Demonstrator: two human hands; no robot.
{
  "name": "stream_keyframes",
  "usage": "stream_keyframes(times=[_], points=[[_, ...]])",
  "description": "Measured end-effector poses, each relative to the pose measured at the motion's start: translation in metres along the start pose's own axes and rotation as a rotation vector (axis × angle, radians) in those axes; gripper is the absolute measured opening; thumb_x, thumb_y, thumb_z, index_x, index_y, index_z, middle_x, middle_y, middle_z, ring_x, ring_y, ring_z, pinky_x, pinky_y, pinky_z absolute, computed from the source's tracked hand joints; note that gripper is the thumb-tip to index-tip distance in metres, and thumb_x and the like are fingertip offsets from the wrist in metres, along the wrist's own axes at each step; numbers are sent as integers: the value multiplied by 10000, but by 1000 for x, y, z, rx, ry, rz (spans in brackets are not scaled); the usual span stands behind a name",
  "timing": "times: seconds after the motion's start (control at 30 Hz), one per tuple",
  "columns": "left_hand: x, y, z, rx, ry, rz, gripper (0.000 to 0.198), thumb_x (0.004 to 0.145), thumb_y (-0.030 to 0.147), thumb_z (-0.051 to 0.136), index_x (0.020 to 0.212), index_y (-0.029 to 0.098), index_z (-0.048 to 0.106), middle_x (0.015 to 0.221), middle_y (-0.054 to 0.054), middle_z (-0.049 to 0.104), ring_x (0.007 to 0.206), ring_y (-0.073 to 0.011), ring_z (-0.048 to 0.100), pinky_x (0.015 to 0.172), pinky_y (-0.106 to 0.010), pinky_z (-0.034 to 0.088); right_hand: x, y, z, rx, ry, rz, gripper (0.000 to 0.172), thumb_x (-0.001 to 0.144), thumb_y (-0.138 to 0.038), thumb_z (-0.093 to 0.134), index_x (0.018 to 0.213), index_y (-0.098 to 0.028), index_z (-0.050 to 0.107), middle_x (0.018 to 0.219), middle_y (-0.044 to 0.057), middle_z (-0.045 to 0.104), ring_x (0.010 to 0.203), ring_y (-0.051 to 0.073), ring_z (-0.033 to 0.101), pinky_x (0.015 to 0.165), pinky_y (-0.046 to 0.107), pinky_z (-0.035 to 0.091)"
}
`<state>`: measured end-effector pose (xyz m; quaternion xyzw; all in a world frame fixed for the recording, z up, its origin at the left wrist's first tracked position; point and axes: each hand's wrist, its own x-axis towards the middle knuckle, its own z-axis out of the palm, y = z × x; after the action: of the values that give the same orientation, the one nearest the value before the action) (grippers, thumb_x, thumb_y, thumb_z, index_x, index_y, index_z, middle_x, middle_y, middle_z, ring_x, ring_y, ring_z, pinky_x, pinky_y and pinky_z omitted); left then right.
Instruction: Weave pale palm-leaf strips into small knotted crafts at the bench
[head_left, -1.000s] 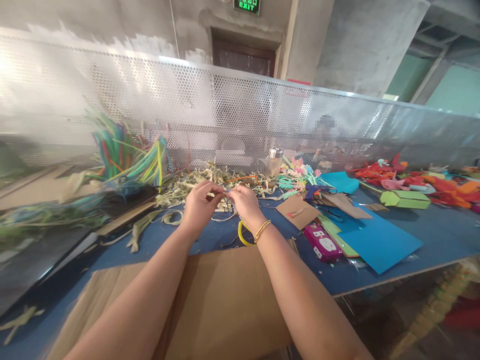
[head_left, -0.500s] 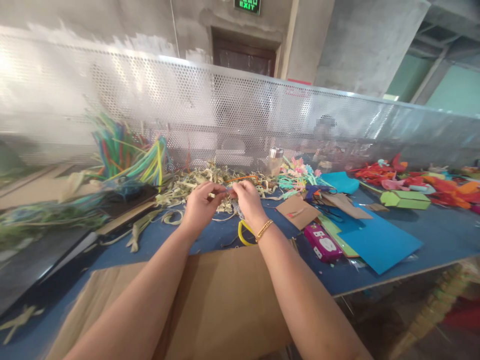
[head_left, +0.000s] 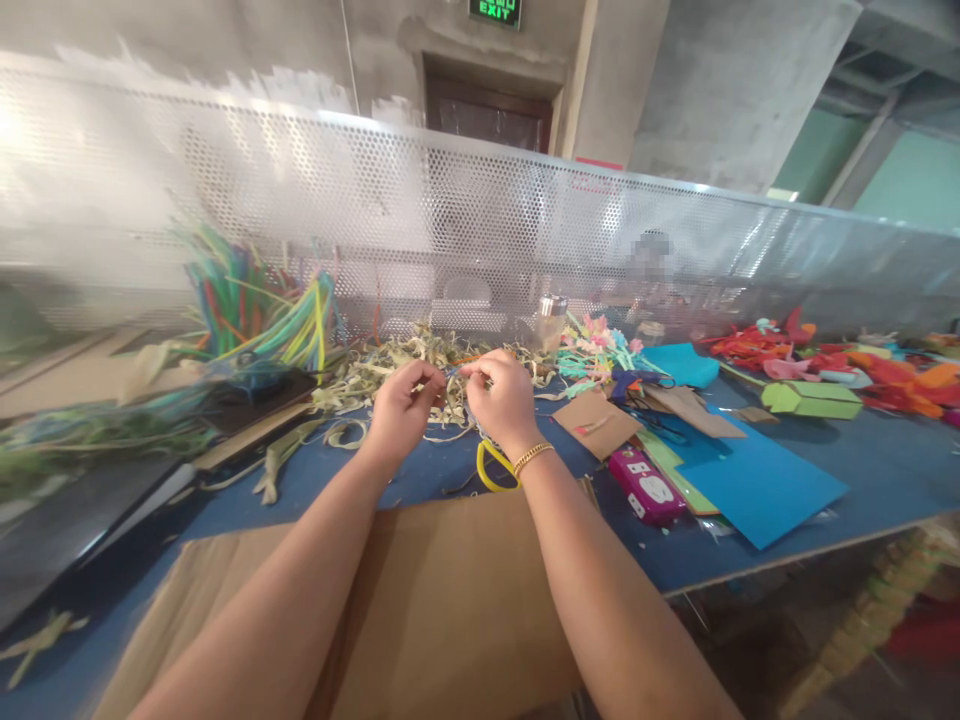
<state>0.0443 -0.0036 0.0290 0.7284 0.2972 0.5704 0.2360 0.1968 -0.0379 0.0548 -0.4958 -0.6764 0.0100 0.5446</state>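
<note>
My left hand (head_left: 401,405) and my right hand (head_left: 501,398) are raised side by side over the blue table (head_left: 885,470), fingers pinched together. Between the fingertips runs a thin blue strand (head_left: 452,373), too small to name for sure. A gold bracelet (head_left: 531,457) circles my right wrist. Just below my right hand lies a yellow loop (head_left: 487,470). Behind both hands spreads a heap of pale dried leaf strips (head_left: 390,365). A large sheet of brown cardboard (head_left: 435,610) lies under my forearms.
A bundle of coloured straws (head_left: 255,310) stands at the left by a perforated metal screen (head_left: 480,220). To the right lie a brown card piece (head_left: 596,422), a pink box (head_left: 646,485), blue paper (head_left: 757,480), a green box (head_left: 810,397) and red-orange craft scraps (head_left: 825,360).
Both hands have risen a little and my right hand has turned, knuckles more toward me, still pinching the strand with my left.
</note>
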Motion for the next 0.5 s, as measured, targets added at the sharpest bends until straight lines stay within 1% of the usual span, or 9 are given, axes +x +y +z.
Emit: stream_keyframes(times=[0.07,0.1,0.17,0.23,0.37,0.5], points=[[0,0,0,-11,0,-6,55,824,232,514,801,195,549,748,-9,562,607,-116,582,595,-258,497,0,-1,-1,-65,21,-30,152,778,-198,553,786,-196,705,898,57,649,911,180,580,895,314,415],[0,1,0,-10,-4,-6,54,823,232,516,797,195,546,738,-8,564,603,-117,584,594,-258,495,0,-1,-1,-71,31,-22,140,785,-233,572,789,-196,707,894,59,651,912,183,582,894,317,415],[0,2,0,-4,-18,-5,47,818,226,517,795,195,544,707,-2,565,602,-120,585,595,-259,492,0,2,3,-40,36,26,146,792,-292,598,787,-197,707,880,56,657,898,179,592,871,310,428],[0,3,1,1,-35,-2,43,818,224,516,802,195,543,695,0,566,608,-123,586,603,-260,492,0,5,9,13,10,94,152,776,-331,629,784,-200,706,861,46,664,861,168,604,831,297,445],[-1,2,2,11,-56,6,49,822,224,510,813,191,545,754,-12,574,633,-122,591,616,-258,492,-1,9,17,78,-36,203,151,759,-335,638,748,-197,699,814,27,666,764,144,608,759,272,456],[0,3,1,68,-5,38,67,824,206,492,801,195,554,730,-12,570,631,-126,575,626,-260,488,-1,9,16,74,-20,241,171,770,-338,613,699,-195,675,767,16,658,733,140,591,735,264,443]])
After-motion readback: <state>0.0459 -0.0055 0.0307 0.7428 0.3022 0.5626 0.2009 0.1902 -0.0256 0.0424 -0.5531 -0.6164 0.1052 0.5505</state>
